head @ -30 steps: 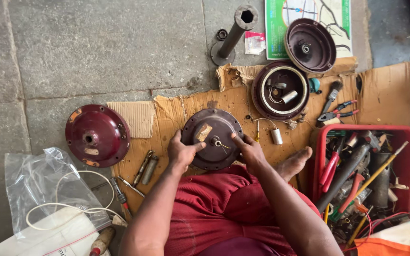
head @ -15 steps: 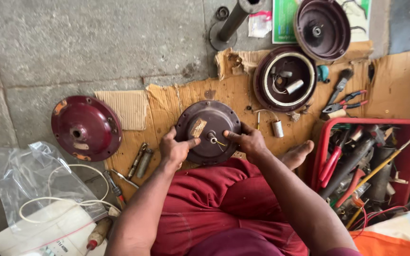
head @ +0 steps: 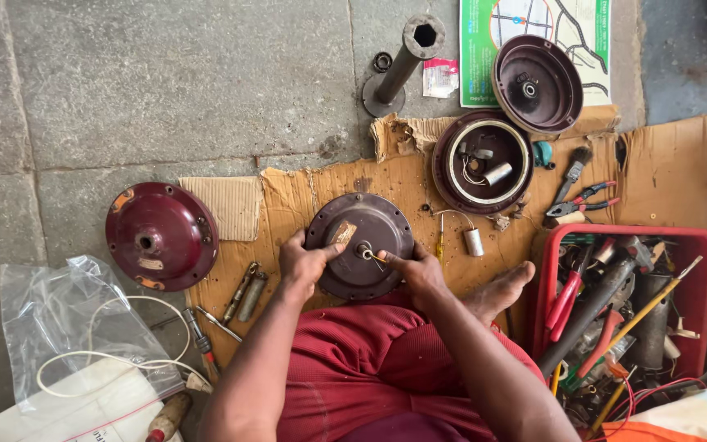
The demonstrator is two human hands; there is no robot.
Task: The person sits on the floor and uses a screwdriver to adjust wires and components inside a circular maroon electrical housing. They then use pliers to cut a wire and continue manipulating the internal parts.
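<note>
So the person's sitting on the floor with a round dark-brown motor housing [head: 359, 245] lying flat on a torn sheet of cardboard [head: 304, 192], right up against their knees in red trousers [head: 353, 372]. Left hand [head: 303, 263] is clamped on the left edge of the housing, fingers curled over the rim and thumb stretched out across the top toward a small tan label. Right hand [head: 419, 268] is on the right side, fingers bunched with the forefinger and thumb pinched in at the little centre shaft [head: 365, 253]; can't tell if there's anything tiny between the fingertips. A bare foot [head: 501, 290] sticks out just right of that hand. Off to the left on the stone floor there's a maroon domed cover [head: 161, 236], well apart from the housing, and a couple of metal rods and a screwdriver [head: 243, 293] lie between them at the cardboard's edge. Farther back sits an open motor half [head: 482, 161] with a capacitor inside, and another dish-shaped cover [head: 537, 83] resting on a printed sheet. A grey pipe on a base [head: 403, 61] stands tilted near those. Red crate [head: 701, 245] full of pliers and tools on the right, clear plastic bag [head: 59, 319] with white cable at bottom left.
</note>
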